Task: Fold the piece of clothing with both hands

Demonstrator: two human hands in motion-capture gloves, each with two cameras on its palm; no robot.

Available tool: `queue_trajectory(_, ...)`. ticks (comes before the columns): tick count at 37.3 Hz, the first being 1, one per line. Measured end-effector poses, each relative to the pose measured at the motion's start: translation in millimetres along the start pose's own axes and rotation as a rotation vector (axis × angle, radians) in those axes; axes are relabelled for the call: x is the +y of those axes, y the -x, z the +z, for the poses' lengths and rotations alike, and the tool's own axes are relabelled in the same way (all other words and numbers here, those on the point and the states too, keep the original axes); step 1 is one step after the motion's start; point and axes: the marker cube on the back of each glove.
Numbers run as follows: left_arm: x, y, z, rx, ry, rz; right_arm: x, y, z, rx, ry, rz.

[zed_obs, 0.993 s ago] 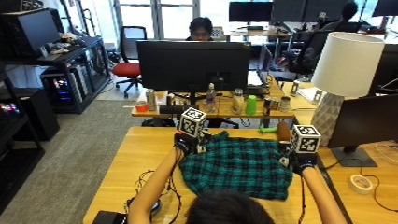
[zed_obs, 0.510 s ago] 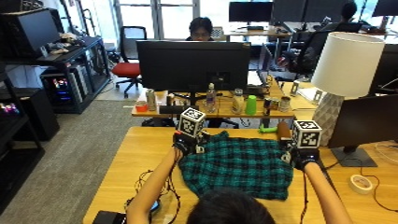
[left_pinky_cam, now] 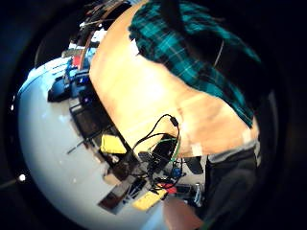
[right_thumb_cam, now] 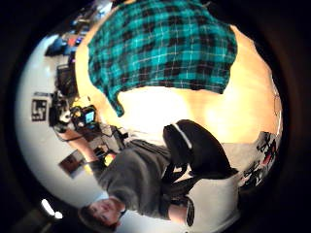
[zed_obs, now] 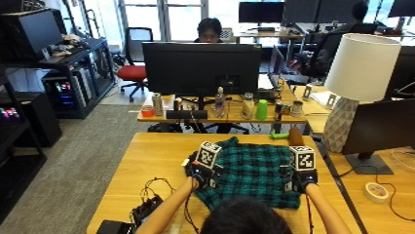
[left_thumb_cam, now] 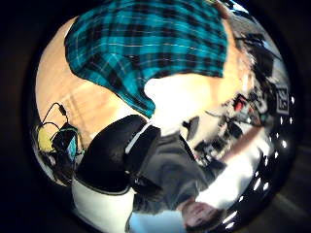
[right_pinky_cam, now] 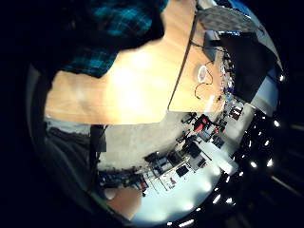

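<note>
A green-and-black plaid shirt (zed_obs: 254, 171) lies spread on a wooden tabletop (zed_obs: 152, 161), just in front of the person; no writing on it can be read. Since a moment ago, both hands have drawn nearer. The left hand (zed_obs: 199, 174) rests at the shirt's left edge, the right hand (zed_obs: 301, 179) at its right edge — whether either grip has closed on cloth cannot be told.

Wooden table (zed_obs: 136, 165) (plaid shirt (zed_obs: 256, 170) atop)

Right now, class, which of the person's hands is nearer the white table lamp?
Right. The right hand sits at the plaid shirt's edge on the lamp's side; the left hand is at the opposite edge.
</note>
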Motion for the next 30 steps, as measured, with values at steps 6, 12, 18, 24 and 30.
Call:
queue_trajectory(6,33,-29,46,0.063,0.163,-0.067,-41,4,55,-0.003,0.059,0.002)
queue_trajectory(12,53,-43,80,0.030,0.326,-0.089,-31,20,78,0.026,0.083,0.032)
queue_trajectory(18,54,-49,90,-0.010,0.278,-0.114,-36,31,97,0.084,0.052,0.053)
queue_trajectory(24,38,-53,84,-0.064,-0.010,-0.057,-59,29,109,0.063,-0.141,0.043)
queue_trajectory(30,19,-45,89,-0.121,-0.057,-0.030,-51,28,107,0.050,-0.141,-0.007)
